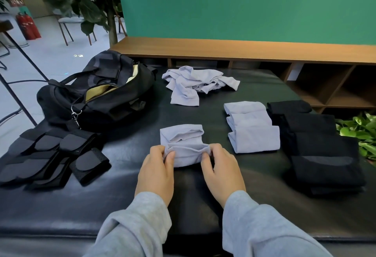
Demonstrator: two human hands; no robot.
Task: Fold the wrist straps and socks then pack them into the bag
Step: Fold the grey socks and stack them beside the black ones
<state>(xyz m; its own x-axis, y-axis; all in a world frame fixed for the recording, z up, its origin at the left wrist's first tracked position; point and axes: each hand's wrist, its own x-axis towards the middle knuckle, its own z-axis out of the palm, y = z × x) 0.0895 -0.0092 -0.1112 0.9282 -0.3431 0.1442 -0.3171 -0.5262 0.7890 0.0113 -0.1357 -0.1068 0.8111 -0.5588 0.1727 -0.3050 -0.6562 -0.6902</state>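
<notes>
— Pinching at both ends, what is held?
— A half-folded pale lilac fabric sock [184, 145] is gripped on the glossy black padded table [203, 195]; its near fold is pinched by the curled fingers of the left hand [156, 167] and of the right hand [220, 168].
— Where are the other pieces laid?
— Three folded lilac socks [252, 126] are stacked just right of it, with a row of folded black socks [317, 145] beyond them. A loose heap of unfolded lilac socks [195, 85] is seen farther back. Black wrist straps with grey rounded tabs [53, 159] are spread at the left, near the open black duffel bag with tan lining [97, 94].
</notes>
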